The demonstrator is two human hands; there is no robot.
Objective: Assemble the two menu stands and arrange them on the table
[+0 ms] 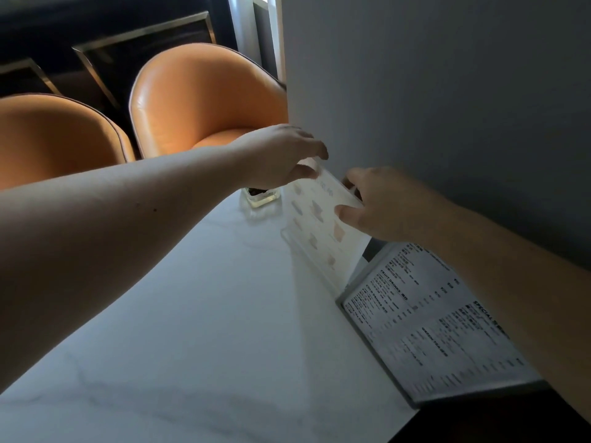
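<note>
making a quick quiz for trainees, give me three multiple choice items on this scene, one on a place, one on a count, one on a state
1. Where is the glass container?
A. beyond the far menu stand
B. on a chair
C. on the near menu stand

2. How many orange chairs show?
A. one
B. two
C. four

3. What are the hands doing?
A. both resting flat on the table
B. both holding the far stand's top
C. one lifting the glass container

Answers:
1 A, it sits at the table's far end.
2 B, a second chair stands beside the first.
3 B, left hand and right hand pinch the top edge.
</note>
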